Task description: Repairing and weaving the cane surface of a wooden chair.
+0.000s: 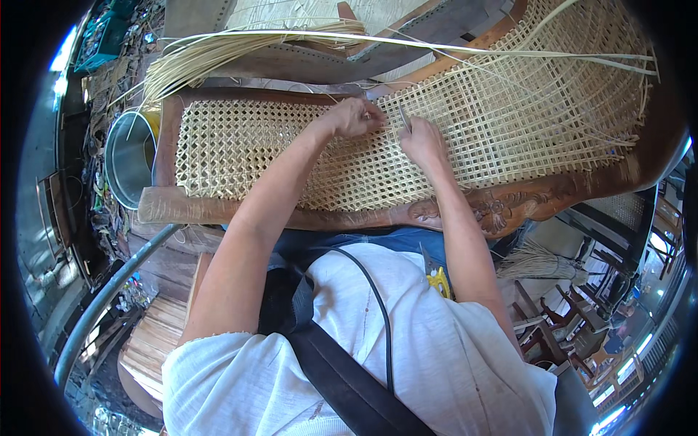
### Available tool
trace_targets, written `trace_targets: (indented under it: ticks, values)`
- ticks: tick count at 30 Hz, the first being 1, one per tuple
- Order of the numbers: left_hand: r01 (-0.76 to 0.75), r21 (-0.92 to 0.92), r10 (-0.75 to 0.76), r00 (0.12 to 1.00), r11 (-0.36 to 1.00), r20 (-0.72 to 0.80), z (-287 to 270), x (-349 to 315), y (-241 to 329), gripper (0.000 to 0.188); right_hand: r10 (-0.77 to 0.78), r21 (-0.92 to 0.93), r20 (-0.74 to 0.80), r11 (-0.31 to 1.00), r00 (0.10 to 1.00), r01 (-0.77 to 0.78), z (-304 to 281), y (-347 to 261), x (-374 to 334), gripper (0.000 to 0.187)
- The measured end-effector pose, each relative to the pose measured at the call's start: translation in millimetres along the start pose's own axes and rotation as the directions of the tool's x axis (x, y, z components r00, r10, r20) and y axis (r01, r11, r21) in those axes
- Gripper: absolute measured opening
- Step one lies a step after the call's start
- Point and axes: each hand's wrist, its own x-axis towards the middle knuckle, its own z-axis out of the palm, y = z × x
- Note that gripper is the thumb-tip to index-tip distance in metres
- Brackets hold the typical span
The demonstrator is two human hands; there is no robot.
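Observation:
Woven cane webbing (247,145) fills a carved wooden chair frame (276,216) lying across my lap. My left hand (352,118) is over the far edge of the webbing, its fingers pinched together; whatever they hold is too small to make out. Just to its right, my right hand (424,143) grips a thin, pointed metal tool (405,118), tip pointing away from me. The tool's lower part is hidden in the fist. Long loose cane strands (465,49) run over the right part of the webbing, where the weave looks more open.
A bundle of cane strands (211,58) lies on another wooden frame piece (313,69) beyond the webbing. At the left stand a metal bucket (129,160) and a bent metal pipe (109,294). Yellow-handled scissors (439,282) are by my waist. Wooden chairs (545,327) crowd the lower right.

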Motion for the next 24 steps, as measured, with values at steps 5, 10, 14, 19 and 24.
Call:
trace_targets:
  ticks: [5,10,14,19,24]
  values:
    - [0.096,-0.440,-0.050,0.992,0.893,0.115,6.3,13.3,-7.2,0.019,-0.051,0.017,-0.006,0.999,0.999,0.051,-1.4,-8.2,12.1,0.033]
    - [0.275,-0.386,-0.266,0.961,0.881,0.077,1.4,17.1,-13.8,0.011,0.086,-0.076,0.261,0.995,0.961,-0.068,8.9,-15.5,9.4,0.032]
    - [0.265,-0.303,-0.266,0.963,0.915,0.037,0.9,14.9,-12.1,0.011,-0.020,-0.264,0.305,0.959,0.952,0.105,16.5,-24.9,12.0,0.032]
    - [0.241,-0.229,-0.235,0.971,0.943,0.054,-2.7,13.6,-7.3,0.009,0.040,-0.280,0.298,0.959,0.954,0.047,16.4,-38.2,28.1,0.033]
    - [0.208,-0.167,-0.205,0.978,0.964,0.035,-7.5,10.9,-5.2,0.008,-0.023,-0.176,0.153,0.983,0.988,0.050,36.9,-36.8,23.2,0.030]
